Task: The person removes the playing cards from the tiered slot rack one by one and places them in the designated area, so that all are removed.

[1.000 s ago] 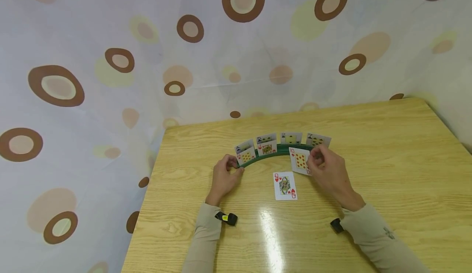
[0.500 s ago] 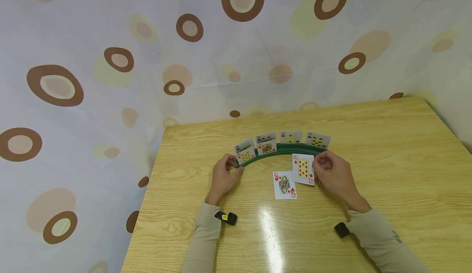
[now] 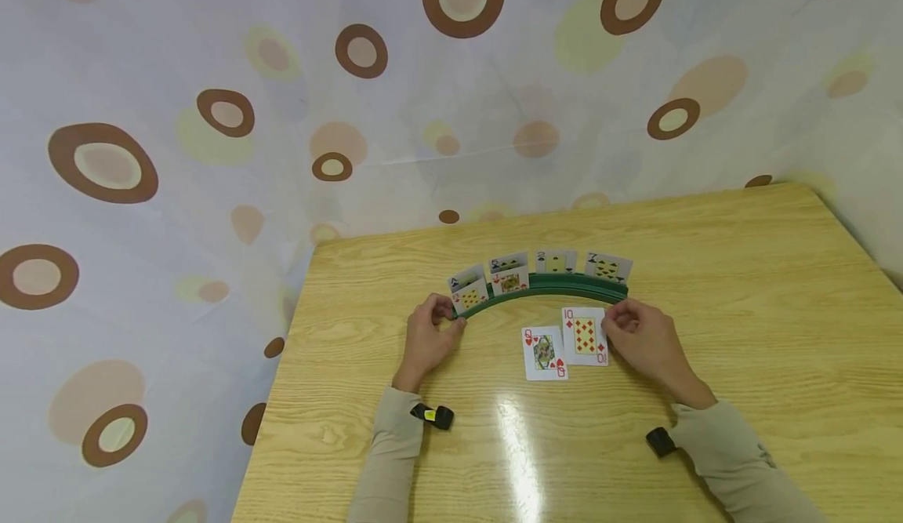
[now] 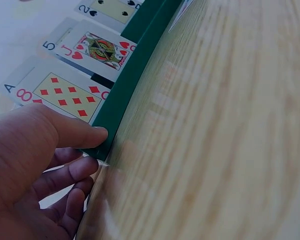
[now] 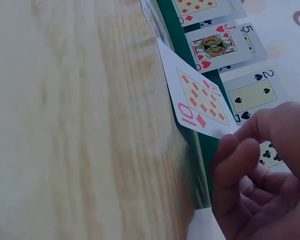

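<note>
My left hand (image 3: 426, 339) pinches the left end of a curved green card holder (image 3: 557, 282), thumb on its front edge in the left wrist view. My right hand (image 3: 645, 343) pinches the right edge of a ten of diamonds (image 3: 585, 336). In the right wrist view this card (image 5: 202, 97) is tilted, its gripped side raised over the wood. Left of it, a queen of hearts (image 3: 544, 354) lies face up. In the holder's front row stand an eight of diamonds (image 4: 65, 92) and a jack of hearts (image 4: 100, 50).
Behind them in the holder are an ace, a five, a two of spades (image 3: 556, 262) and a seven of clubs (image 3: 608, 267). The wooden table (image 3: 741, 288) meets a patterned wall covering (image 3: 395, 115) at its back. Black straps (image 3: 439, 417) sit at both wrists.
My right hand has brought the ten of diamonds from in front of the holder down toward the table, beside the queen of hearts. The left hand has stayed at the holder's end.
</note>
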A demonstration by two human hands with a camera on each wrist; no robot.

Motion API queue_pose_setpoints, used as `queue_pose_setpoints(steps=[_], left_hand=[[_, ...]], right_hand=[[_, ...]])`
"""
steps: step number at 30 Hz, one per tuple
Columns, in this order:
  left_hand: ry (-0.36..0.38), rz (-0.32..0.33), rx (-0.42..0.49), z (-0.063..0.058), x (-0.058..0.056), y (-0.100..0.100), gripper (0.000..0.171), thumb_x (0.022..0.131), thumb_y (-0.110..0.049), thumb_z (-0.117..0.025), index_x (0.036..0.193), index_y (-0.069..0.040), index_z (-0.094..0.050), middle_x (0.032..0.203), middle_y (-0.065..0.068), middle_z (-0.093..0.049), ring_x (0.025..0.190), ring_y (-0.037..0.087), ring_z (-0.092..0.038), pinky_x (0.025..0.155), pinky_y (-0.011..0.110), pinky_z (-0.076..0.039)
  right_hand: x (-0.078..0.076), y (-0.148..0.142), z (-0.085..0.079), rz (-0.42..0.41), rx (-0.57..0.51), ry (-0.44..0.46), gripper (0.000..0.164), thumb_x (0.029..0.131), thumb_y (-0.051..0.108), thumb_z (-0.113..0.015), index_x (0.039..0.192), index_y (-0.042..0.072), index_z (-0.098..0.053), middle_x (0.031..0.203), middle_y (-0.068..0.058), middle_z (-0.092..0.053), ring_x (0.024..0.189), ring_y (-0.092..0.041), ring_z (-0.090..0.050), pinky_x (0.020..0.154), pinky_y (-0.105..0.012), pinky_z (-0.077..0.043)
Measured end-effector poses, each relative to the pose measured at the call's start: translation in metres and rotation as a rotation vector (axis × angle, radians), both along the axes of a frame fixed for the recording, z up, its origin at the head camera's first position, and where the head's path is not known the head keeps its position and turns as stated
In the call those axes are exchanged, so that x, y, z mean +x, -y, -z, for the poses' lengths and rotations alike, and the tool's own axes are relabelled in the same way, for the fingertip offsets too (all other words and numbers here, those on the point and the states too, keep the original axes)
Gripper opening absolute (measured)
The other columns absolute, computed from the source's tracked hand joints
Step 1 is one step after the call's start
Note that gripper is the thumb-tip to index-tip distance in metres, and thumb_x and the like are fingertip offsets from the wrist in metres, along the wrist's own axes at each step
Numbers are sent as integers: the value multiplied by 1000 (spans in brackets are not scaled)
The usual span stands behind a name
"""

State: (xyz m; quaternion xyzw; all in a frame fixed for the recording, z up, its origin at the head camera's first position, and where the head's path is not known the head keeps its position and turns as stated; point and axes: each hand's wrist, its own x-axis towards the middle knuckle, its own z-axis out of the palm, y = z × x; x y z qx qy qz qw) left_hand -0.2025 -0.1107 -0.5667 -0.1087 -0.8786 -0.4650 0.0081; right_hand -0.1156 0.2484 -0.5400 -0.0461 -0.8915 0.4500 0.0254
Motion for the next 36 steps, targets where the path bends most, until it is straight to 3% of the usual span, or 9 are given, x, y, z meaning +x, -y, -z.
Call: queue_pose_setpoints(steps=[16, 36], left_hand=[[11, -14, 1, 1, 0, 0, 24, 95, -9, -81, 116, -5, -69, 106, 15, -73, 104, 26, -64, 94, 32, -47], [14, -7, 7, -1, 1, 1, 25, 95, -10, -81, 117, -5, -69, 107, 15, -73, 104, 25, -64, 93, 31, -47]], right_hand=[[-4, -2, 2, -73, 124, 88, 14, 97, 15, -71, 98, 2, -74, 85, -8, -71, 77, -17, -58, 67, -26, -43], [-5, -1, -5, -123, 150, 145, 16, 98, 16, -69, 95, 0, -70, 82, -8, -69, 73, -17, -58, 64, -28, -44]])
